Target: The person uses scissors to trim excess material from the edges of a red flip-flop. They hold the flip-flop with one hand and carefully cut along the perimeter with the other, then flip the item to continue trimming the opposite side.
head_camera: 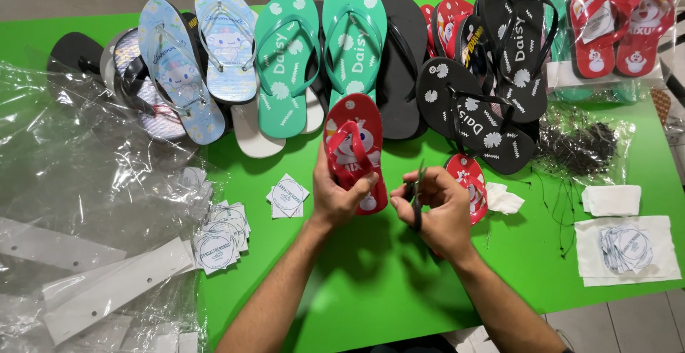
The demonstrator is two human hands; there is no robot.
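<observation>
My left hand (337, 195) is clamped around a small red flip-flop (355, 147), thumb over its near edge, holding it tilted above the green table (371, 282). My right hand (437, 210), just right of it, is closed on a thin dark tool (416, 195). A second red flip-flop (467, 185) lies right behind that hand.

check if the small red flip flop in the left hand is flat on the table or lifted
Lifted: the left hand grips the red flip flop by its edge, strap side up, tilted above the green table.
</observation>
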